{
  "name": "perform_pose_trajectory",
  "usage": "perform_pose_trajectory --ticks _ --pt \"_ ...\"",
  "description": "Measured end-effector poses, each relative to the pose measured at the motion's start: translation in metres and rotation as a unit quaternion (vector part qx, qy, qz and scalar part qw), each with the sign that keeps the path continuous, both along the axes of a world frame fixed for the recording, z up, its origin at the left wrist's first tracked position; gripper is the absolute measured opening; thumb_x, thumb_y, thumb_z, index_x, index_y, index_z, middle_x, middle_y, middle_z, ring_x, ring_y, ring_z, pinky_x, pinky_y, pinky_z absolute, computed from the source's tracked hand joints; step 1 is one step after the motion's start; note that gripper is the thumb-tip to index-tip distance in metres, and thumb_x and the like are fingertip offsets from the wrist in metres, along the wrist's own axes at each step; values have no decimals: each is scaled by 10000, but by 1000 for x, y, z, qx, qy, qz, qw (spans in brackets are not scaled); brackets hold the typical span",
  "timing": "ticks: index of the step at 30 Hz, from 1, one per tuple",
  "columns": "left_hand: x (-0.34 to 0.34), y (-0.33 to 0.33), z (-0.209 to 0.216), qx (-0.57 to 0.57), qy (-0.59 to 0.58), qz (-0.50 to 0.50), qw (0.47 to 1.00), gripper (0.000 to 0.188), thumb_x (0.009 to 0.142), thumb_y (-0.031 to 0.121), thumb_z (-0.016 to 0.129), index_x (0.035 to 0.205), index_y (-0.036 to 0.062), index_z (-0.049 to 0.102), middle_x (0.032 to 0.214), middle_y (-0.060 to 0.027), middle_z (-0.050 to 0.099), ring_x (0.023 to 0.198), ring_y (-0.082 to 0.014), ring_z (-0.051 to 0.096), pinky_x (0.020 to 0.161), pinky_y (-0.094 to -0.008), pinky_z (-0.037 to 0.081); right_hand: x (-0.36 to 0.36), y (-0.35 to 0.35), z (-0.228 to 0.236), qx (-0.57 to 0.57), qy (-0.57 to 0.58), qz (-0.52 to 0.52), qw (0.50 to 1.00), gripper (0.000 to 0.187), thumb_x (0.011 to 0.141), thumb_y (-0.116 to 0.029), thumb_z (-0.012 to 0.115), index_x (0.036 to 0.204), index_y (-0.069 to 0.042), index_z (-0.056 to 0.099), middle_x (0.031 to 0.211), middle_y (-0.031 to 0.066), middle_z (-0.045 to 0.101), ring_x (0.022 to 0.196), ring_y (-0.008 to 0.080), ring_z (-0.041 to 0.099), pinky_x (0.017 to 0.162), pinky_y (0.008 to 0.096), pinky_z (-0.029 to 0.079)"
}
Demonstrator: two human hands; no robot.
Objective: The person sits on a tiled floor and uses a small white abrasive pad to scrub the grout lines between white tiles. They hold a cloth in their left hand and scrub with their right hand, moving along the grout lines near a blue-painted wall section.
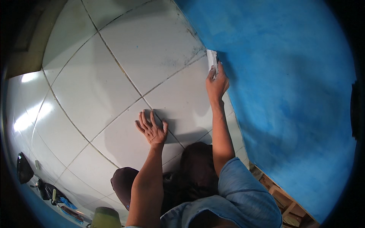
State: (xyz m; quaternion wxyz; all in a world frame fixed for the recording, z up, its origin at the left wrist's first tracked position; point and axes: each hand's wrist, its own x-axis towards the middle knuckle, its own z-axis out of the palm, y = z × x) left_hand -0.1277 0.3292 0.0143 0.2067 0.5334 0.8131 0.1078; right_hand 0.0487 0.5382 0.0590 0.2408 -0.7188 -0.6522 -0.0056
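Note:
My right hand [218, 83] grips a flat whitish piece [211, 58] with a darker edge, its exact kind unclear. This piece sits at the seam where the blue wall [289, 83] meets the white tiled floor [110, 87], its far end at the foot of the wall. Dark smudges mark the tile just beyond it. My left hand [153, 128] rests on the floor with its fingers spread, beside a grout line, and holds nothing. Both my arms reach forward past my bent knees.
Brown wooden boards [28, 47] stand at the upper left. An olive-green bucket [104, 218] is at the lower left, near several dark items, among them a black bag [24, 169]. At the lower right, a wooden frame [283, 195] lies along the wall's edge.

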Motion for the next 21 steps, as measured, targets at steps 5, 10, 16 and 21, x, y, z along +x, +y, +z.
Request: perform_pose_trajectory --ticks 5,10,16,21 --pt "-1 -2 -6 15 5 12 1000 618 754 379 554 1296 115 418 1426 -142 244 1378 -287 148 1115 -521 33 4 15 -4 -39 -69 13 997 270 834 -134 570 1083 -55 637 970 174 660 825 350 642 685 415 508" --pt "1 -1 -4 5 -2 11 1000 631 746 388 561 1299 121 416 1427 -136 241 1380 -283 138 1115 -520 33 8 22 -15 -37 -114 -23 993 249 793 -94 580 1024 -113 670 838 155 668 736 324 647 604 409 506" --pt "0 -2 -2 17 -8 7 1000 636 754 363 567 1309 113 381 1417 -155 230 1375 -305 137 1113 -530 40 14 26 -18 -50 -132 -20 990 258 801 -114 566 1039 -110 667 806 161 666 729 335 647 610 421 506" --pt "-1 -2 -3 15 -1 7 1000 643 755 343 576 1315 109 362 1411 -164 227 1373 -315 139 1112 -535 42 16 34 -13 -43 -78 26 996 271 812 -137 562 1062 -88 655 825 166 667 747 341 646 629 427 506"
